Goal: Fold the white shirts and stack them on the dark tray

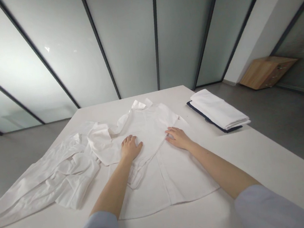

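Observation:
A white shirt (pixel 158 165) lies spread flat on the white table (pixel 272 158), collar at the far end. My left hand (pixel 130 147) rests flat on its left half, fingers stretched out, beside a folded-over sleeve. My right hand (pixel 178 138) lies flat on the right half near the front placket, fingers spread. Neither hand grips the cloth.
A crumpled heap of white garments (pixel 56 175) lies on the table's left side. A stack of folded white cloth on a dark board (pixel 219 110) sits at the far right. A wooden cabinet (pixel 266 72) stands on the floor by glass partition walls.

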`<state>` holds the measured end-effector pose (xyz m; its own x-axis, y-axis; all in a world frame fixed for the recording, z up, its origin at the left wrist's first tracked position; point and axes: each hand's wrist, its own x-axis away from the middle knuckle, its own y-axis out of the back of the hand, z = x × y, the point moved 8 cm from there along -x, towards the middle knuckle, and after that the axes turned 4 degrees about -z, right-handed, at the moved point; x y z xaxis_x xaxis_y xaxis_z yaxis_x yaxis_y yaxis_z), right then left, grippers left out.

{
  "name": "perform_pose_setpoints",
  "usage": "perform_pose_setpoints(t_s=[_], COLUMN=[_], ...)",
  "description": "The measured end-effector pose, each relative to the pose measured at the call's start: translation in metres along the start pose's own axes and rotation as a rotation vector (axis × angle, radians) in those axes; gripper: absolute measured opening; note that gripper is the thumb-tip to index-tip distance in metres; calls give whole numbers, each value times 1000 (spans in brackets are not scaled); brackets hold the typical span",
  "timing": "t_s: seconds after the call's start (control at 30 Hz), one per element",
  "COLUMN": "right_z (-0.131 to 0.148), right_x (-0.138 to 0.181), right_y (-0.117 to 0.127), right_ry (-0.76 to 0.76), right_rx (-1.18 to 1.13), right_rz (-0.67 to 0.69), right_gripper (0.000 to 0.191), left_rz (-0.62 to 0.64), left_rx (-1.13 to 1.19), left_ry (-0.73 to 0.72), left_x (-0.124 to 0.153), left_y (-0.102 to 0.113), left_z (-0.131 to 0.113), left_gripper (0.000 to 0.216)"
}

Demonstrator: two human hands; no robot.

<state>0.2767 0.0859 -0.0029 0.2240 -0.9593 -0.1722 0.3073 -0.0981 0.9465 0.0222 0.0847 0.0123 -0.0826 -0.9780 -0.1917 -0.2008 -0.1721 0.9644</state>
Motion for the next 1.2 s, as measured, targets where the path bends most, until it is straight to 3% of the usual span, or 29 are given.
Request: perform_pose_setpoints(t_s=[1.2], right_z=[0], right_x=[-1], right_y=[-2], right_ry=[5], right_rx=[10], right_rz=[-6], right_gripper=[42], left_rz=[7], left_rx=[3], left_ry=[-32], left_x=[0], left_y=[-5], left_z=[5], left_gripper=[48])
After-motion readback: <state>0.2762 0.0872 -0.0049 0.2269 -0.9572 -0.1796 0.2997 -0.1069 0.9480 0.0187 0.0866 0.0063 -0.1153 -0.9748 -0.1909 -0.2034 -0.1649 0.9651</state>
